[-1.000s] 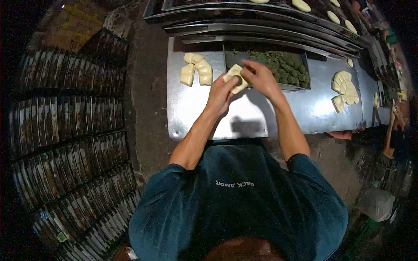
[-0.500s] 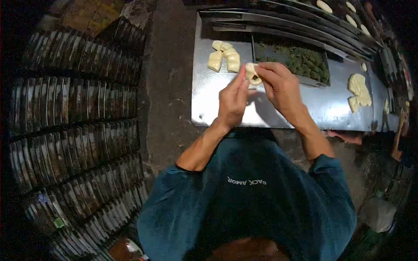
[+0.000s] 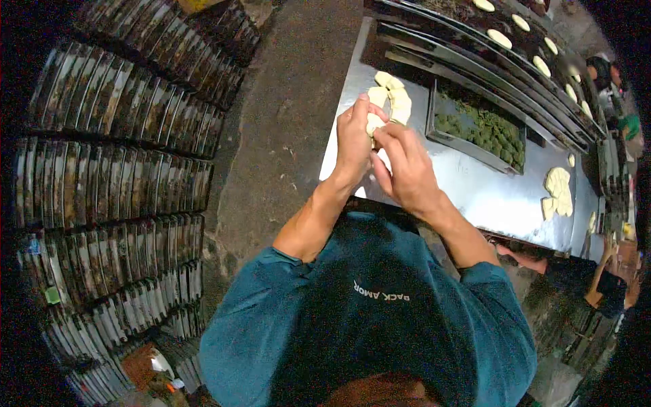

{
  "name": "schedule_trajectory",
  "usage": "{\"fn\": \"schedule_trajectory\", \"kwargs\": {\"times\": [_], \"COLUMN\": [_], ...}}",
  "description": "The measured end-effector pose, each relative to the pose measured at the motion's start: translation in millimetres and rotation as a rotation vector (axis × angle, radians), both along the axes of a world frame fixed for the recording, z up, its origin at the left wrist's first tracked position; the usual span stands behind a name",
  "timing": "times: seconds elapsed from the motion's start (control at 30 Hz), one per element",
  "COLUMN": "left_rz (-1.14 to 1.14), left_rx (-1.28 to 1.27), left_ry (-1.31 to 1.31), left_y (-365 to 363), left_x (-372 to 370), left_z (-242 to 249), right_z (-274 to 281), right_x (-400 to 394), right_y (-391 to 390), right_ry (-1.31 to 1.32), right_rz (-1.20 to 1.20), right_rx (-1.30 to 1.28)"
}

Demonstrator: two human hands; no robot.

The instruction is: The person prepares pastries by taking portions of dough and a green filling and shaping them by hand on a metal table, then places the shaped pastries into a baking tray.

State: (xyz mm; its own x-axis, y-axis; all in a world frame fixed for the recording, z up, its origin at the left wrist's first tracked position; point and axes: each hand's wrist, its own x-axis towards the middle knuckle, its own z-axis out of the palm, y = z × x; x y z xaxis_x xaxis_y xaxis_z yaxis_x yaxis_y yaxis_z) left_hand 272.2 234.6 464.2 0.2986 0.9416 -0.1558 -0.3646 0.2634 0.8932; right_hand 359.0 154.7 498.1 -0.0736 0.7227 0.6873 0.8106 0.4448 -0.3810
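Between my two hands is a small piece of pale dough [image 3: 373,125], partly covered by fingers. My left hand [image 3: 354,139] is closed around its left side, thumb and fingers upward. From the right, my right hand [image 3: 405,161] pinches the same piece with its fingertips. Just beyond lie several cut dough pieces [image 3: 401,107] on the metal table [image 3: 468,186]. To the right of them stands a metal tray [image 3: 475,147] holding green lumps of filling [image 3: 488,132]. Whether any filling is inside the held dough is hidden.
More dough [image 3: 558,192] lies at the table's right end. Stacked baking trays [image 3: 447,64] rise along the far side, the top one bearing oval dough pieces [image 3: 499,39]. Rows of dark trays [image 3: 108,166] fill the left. Another person's arm [image 3: 522,259] reaches in at the right.
The view has swung, so the table sits further right. The dough's opening, visible before, is now covered by my fingers, and my hands are closer together.
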Motion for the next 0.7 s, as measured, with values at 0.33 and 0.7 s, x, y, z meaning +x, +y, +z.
{"fn": "schedule_trajectory", "kwargs": {"times": [0.33, 0.7], "left_rz": [-0.183, -0.827], "left_rx": [0.1, -0.329], "left_ry": [0.105, 0.275], "left_y": [0.3, -44.1], "left_x": [-7.6, 3.3], "left_z": [-9.5, -119.1], "right_z": [4.6, -77.5], "right_x": [24.0, 60.1], "right_y": [27.4, -58.8], "right_ry": [0.245, -0.273], "right_rz": [0.027, -0.032], "right_rx": [-0.336, -0.743]}}
